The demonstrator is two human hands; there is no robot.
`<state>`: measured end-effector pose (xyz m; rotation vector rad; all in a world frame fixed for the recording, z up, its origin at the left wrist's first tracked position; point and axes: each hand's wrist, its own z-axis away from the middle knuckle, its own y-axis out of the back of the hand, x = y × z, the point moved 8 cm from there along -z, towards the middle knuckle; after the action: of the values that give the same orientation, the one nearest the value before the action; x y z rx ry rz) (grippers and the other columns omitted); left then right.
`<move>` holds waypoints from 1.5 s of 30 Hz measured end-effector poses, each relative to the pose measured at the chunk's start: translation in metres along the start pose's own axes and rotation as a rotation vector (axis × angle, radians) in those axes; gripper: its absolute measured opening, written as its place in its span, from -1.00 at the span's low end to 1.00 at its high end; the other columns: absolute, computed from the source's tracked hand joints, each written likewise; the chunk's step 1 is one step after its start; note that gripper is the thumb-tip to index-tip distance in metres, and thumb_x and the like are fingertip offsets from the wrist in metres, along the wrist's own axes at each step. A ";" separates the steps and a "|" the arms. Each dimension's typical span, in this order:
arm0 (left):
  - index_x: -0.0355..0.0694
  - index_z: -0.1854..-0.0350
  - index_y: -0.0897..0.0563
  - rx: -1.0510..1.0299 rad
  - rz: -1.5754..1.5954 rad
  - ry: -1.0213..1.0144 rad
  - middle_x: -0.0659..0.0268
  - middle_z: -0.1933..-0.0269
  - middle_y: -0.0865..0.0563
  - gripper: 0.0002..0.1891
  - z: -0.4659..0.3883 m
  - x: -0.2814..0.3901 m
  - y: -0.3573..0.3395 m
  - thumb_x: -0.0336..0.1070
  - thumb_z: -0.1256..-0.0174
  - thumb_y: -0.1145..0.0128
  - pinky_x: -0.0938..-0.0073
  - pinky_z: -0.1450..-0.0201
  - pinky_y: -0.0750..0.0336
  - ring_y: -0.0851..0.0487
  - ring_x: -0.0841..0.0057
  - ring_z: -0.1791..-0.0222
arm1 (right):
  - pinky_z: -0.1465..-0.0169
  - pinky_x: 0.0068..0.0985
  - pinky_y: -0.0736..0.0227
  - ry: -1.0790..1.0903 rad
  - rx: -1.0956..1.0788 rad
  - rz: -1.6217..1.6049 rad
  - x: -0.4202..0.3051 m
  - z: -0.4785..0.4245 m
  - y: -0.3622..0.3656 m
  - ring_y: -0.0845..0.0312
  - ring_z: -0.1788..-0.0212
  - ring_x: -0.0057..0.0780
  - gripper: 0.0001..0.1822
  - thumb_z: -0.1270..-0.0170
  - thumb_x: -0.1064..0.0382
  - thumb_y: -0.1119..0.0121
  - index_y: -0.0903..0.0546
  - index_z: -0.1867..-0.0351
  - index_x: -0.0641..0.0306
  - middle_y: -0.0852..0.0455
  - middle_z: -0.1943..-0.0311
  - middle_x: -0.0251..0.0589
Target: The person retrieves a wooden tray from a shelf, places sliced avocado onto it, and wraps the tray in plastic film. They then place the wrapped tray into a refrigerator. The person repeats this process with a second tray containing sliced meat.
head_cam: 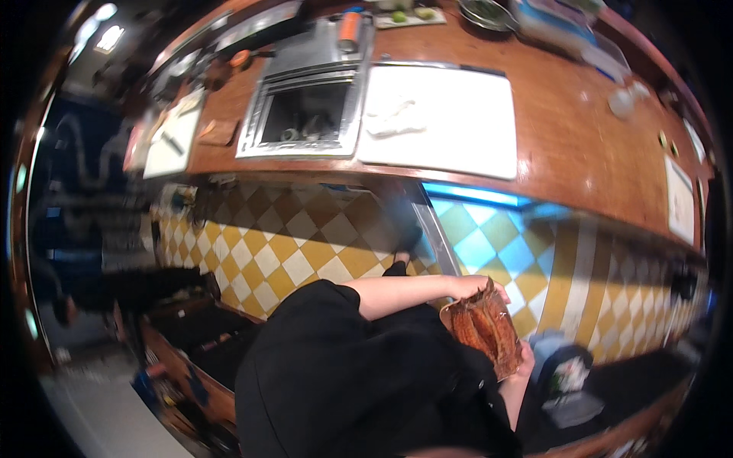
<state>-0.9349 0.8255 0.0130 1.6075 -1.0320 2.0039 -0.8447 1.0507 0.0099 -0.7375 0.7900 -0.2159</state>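
Observation:
Both of my hands hold a pack of glossy reddish-brown food [485, 329], apparently grilled fish fillets, in front of my black clothing. My left hand [480, 286] is at its upper edge, partly hidden behind jagged, darker ends. The fingers of my right hand [524, 360] grip its lower right edge. Ahead is a wooden counter with a large white cutting board [458, 126], where a crumpled white cloth [398, 117] lies. Left of the board is a metal-framed recessed well [306, 109] with a dark interior.
Below the counter, a metal-edged door or panel [438, 235] projects near blue light. A smaller white board [166, 149] bears a dark-handled tool at left. An orange-labelled can [349, 31] and a metal bowl [487, 14] stand at the back. Bagged items [570, 375] lie at lower right.

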 end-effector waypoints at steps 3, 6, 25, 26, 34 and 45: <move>-0.18 -0.15 -0.71 0.318 -0.686 -0.014 0.11 -0.13 -0.77 -0.57 -0.020 -0.069 0.028 0.07 -0.63 -0.04 0.18 -0.25 -0.55 -0.69 0.14 -0.17 | -0.28 -0.21 -0.58 -0.015 -0.234 0.120 -0.034 -0.038 0.039 -0.77 -0.09 -0.07 -0.23 -0.28 -0.08 -0.38 -0.60 -0.16 0.76 -0.78 -0.10 0.22; -0.09 -0.10 -0.73 0.300 -0.945 0.255 0.13 -0.06 -0.77 -0.64 -0.015 -0.144 0.005 0.04 -0.56 -0.07 0.10 -0.17 -0.54 -0.69 0.11 -0.12 | -0.16 -0.24 -0.65 -0.287 -0.391 0.104 -0.036 -0.068 0.051 -0.81 0.04 -0.12 -0.26 -0.27 -0.05 -0.38 -0.61 -0.11 0.78 -0.81 -0.01 0.20; -0.21 -0.10 -0.77 1.411 -0.098 0.019 0.10 -0.07 -0.78 -0.77 0.167 -0.154 -0.011 -0.35 -0.55 -0.14 0.28 -0.22 -0.57 -0.74 0.24 -0.13 | -0.50 -0.06 -0.39 -0.495 0.018 0.108 -0.040 -0.112 0.105 -0.58 -0.38 -0.04 -0.38 -0.60 -0.03 -0.04 -0.46 -0.47 0.38 -0.63 -0.37 0.08; -0.20 -0.07 -0.77 1.488 -0.087 -0.051 0.13 -0.10 -0.76 -0.78 0.183 -0.139 -0.007 -0.35 -0.53 -0.15 0.28 -0.25 -0.55 -0.72 0.23 -0.15 | -0.50 -0.06 -0.38 -0.494 -0.002 0.162 -0.039 -0.134 0.118 -0.57 -0.39 -0.04 -0.37 -0.60 -0.05 -0.05 -0.45 -0.48 0.38 -0.62 -0.38 0.08; -0.08 -0.38 -0.59 1.936 -0.831 0.395 0.18 -0.35 -0.64 -0.44 0.262 -0.153 0.010 -0.14 -0.32 -0.36 -0.03 -0.48 -0.33 -0.54 -0.03 -0.39 | -0.58 -0.01 -0.25 -0.333 -0.056 0.316 0.015 -0.345 0.158 -0.38 -0.53 0.03 -0.30 -0.62 -0.13 0.08 -0.34 -0.58 0.30 -0.43 -0.53 0.05; -0.40 -0.28 -0.60 1.709 -0.861 0.757 -0.05 -0.26 -0.70 -0.57 0.293 -0.170 0.004 -0.16 -0.61 -0.02 -0.07 -0.53 -0.34 -0.58 -0.05 -0.38 | -0.36 -0.01 -0.58 -0.324 -0.396 -0.083 0.109 -0.551 0.092 -0.60 -0.34 0.02 -0.40 -0.67 -0.07 0.05 -0.38 -0.53 0.27 -0.57 -0.39 0.13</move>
<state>-0.6917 0.6341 -0.1255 1.0091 1.7559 2.2418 -1.1683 0.7841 -0.3745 -1.1482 0.4961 -0.0096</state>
